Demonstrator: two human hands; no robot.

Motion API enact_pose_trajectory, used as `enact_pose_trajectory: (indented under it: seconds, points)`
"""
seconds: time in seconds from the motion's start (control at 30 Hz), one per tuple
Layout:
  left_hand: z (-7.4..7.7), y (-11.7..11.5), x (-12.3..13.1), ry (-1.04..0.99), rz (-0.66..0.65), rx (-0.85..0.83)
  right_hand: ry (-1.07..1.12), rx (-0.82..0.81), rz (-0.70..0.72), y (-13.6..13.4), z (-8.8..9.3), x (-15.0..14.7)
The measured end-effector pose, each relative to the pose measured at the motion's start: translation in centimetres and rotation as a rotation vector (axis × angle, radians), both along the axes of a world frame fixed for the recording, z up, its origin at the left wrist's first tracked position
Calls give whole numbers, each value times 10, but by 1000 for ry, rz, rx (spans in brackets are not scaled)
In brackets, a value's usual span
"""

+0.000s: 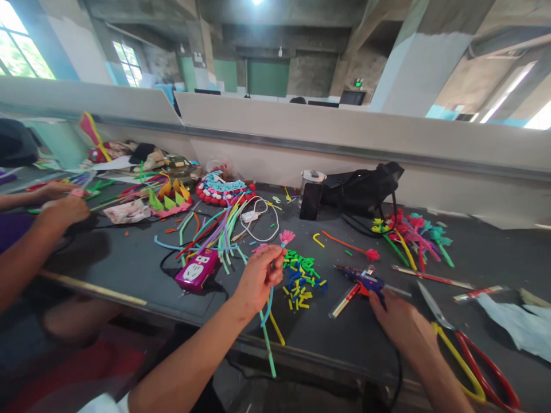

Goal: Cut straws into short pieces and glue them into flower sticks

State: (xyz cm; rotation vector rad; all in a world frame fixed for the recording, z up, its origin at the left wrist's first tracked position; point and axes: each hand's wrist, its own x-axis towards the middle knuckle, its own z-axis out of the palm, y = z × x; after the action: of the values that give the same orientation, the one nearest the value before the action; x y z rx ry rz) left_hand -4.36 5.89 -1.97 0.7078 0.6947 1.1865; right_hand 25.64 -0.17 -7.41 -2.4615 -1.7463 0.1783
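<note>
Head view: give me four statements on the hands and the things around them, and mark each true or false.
1. The left hand holds a pink-tufted stem. True.
2. The cut pieces are all red. False: the cut pieces are green, blue and yellow.
3. The scissors have one yellow and one red handle. True.
4. The right hand holds the scissors. False: the right hand holds a glue gun.

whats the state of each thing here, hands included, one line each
left hand: pinched just below the pink tuft
right hand: gripping the glue gun
glue gun: can't tell if it's on
scissors: lying down, blades look closed
phone: propped upright, screen dark
purple socket box: can't tell if live
white cable: loosely looped
ceiling light: lit
</note>
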Motion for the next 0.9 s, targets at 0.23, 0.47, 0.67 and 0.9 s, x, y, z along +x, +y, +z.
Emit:
enact_pose_trajectory:
  seconds: [0.23, 0.47, 0.67, 0.9]
  points:
    - [5, 8, -22, -38, 146, 53, 97, 172, 8, -3, 36, -32]
    - [3, 8, -26, -53, 148, 46, 351, 301, 558, 61, 38, -122]
    - [-3, 8, -23, -79, 125, 22, 209, 211, 620, 126, 27, -175]
    - [-1, 5, -20, -83, 106, -6, 189, 158, 637, 135, 11, -182]
